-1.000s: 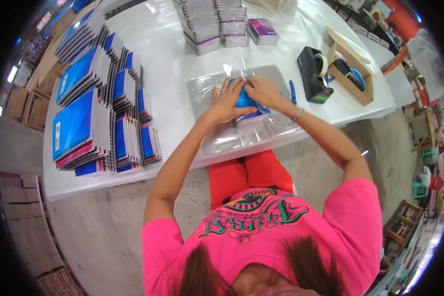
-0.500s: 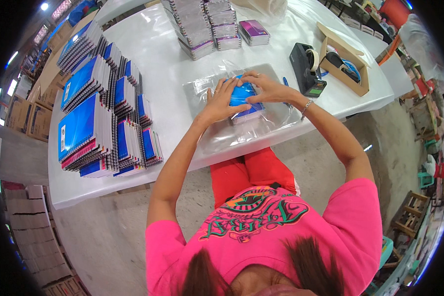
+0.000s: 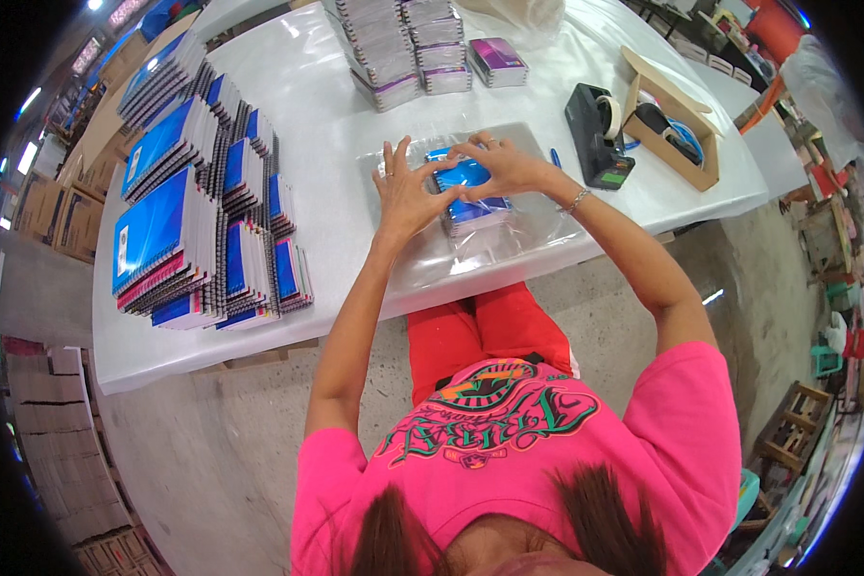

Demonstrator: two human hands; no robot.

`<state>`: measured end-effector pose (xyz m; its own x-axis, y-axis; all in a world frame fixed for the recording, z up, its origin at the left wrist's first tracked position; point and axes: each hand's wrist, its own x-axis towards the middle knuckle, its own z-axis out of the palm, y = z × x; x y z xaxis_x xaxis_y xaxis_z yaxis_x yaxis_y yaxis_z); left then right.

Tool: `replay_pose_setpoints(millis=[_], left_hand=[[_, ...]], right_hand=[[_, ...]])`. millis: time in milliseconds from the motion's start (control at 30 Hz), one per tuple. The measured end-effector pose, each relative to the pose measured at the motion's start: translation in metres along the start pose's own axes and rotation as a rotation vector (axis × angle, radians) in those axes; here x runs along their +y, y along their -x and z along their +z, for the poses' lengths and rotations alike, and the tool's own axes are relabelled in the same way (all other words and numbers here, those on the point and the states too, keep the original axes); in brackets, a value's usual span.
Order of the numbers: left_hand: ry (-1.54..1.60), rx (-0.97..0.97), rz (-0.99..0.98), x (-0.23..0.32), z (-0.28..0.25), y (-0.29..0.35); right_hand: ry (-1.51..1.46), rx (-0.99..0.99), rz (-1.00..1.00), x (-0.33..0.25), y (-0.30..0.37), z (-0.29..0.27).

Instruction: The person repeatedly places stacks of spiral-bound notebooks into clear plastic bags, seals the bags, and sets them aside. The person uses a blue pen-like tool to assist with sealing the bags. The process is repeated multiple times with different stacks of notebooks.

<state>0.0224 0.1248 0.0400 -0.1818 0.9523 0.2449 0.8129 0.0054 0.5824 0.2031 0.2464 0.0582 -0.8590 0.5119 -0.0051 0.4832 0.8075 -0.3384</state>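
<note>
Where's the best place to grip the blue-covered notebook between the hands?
Probably its left and right edges, with the left hand coming from the left and the right hand from the right: the blue-covered notebook lies flat, cover up, its thickness showing on the near side, and clear film spreads out in front of that side.

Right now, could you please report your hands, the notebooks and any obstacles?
Left hand spread open; right hand curved over blue spiral-bound notebooks. Clear plastic sheet around them. Black tape dispenser off to the right.
</note>
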Motion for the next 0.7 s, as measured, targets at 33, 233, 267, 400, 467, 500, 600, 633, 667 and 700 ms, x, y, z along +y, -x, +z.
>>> replay_pose_setpoints(millis=[33, 233, 267, 400, 467, 500, 600, 633, 667, 700], left_hand=[[-0.056, -0.013, -0.01, 0.005, -0.001, 0.001], [-0.041, -0.061, -0.127, -0.005, -0.009, 0.007], [-0.026, -0.054, -0.125, -0.007, -0.01, 0.008], [0.044, -0.049, -0.063, 0.006, -0.001, 0.005], [0.056, -0.041, -0.072, 0.005, 0.0, 0.006], [0.041, -0.033, -0.087, 0.0, 0.0, 0.007], [0.035, -0.028, -0.102, -0.005, 0.001, 0.008], [0.043, -0.033, -0.106, -0.005, 0.002, 0.008], [0.051, -0.038, -0.11, -0.005, 0.003, 0.008], [0.046, -0.037, -0.112, -0.005, 0.002, 0.008]], right_hand=[[-0.022, 0.01, -0.012, -0.001, 0.003, 0.0], [-0.076, 0.442, -0.01, 0.0, 0.024, -0.008], [0.002, 0.619, 0.26, 0.008, 0.04, -0.017], [0.151, 1.094, 0.713, 0.162, 0.142, -0.037], [-0.396, 0.896, 0.804, 0.18, 0.165, -0.044], [-0.765, 0.78, 0.807, 0.173, 0.163, -0.054], [-1.024, 0.644, 0.816, 0.16, 0.159, -0.057], [-0.977, 0.642, 0.824, 0.157, 0.157, -0.057], [-0.966, 0.627, 0.838, 0.153, 0.159, -0.059], [-0.96, 0.612, 0.848, 0.151, 0.159, -0.061]])
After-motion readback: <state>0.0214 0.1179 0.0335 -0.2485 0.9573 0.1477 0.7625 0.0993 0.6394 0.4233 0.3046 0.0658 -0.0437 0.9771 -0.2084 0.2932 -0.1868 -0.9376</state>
